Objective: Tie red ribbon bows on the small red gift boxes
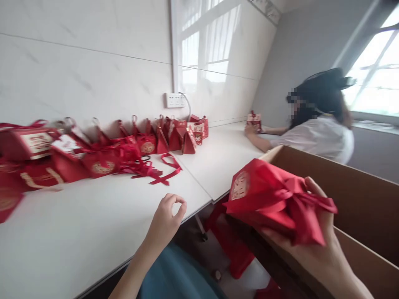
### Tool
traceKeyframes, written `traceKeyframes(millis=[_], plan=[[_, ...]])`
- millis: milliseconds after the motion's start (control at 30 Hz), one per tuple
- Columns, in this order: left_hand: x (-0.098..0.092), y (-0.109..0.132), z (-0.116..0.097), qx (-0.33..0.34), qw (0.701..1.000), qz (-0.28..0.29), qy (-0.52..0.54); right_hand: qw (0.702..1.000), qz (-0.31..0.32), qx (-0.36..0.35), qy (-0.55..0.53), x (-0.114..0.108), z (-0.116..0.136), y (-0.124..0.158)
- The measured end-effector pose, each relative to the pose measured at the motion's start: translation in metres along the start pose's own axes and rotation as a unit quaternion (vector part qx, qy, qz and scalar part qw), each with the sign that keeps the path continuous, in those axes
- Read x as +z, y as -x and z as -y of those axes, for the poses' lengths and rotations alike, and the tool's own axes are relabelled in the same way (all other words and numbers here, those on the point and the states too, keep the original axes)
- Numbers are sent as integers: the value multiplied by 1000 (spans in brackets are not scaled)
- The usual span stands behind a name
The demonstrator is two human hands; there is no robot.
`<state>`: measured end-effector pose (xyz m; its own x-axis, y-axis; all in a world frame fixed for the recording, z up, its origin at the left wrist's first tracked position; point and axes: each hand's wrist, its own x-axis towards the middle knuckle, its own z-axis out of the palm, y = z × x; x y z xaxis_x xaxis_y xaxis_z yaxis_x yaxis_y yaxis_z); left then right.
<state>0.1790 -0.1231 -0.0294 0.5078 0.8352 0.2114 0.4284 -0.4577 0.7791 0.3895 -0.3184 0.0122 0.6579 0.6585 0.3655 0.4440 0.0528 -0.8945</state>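
A red gift box with a gold emblem on one end and a red ribbon bow rests tilted in my right hand. The fingers and thumb wrap round the bow side, over the edge of a cardboard carton. My left hand hovers by the table's front edge. Its thumb and index finger curl together into a ring with nothing in it. Nearest to that hand on the table lies a loose red ribbon.
Several red gift boxes and bags line the white table along the wall. A wall socket sits above them. At the far right, a person in a white top holds a small red box. A red stool stands below.
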Motion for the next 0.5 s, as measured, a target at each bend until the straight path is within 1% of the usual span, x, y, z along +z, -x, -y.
traceKeyframes(millis=[67,133,200,267,333,400,433,500], plan=[[22,-14,3,76,996,1,-48,995,-60,72,-31,-27,9,-4],[46,-29,9,151,984,-23,-89,976,-101,150,-117,-49,16,-10],[69,-43,18,193,970,-53,-138,945,-113,226,-208,-67,19,-16],[86,-52,27,194,958,-57,-202,926,-92,267,-250,-82,18,-20],[94,-56,36,189,946,-31,-263,926,-44,275,-255,-94,17,-23],[95,-57,43,193,933,0,-302,931,-7,266,-251,-102,16,-25],[94,-57,45,196,928,10,-316,931,-3,264,-251,-105,16,-27],[91,-56,47,200,921,13,-333,927,-16,276,-254,-110,17,-32]])
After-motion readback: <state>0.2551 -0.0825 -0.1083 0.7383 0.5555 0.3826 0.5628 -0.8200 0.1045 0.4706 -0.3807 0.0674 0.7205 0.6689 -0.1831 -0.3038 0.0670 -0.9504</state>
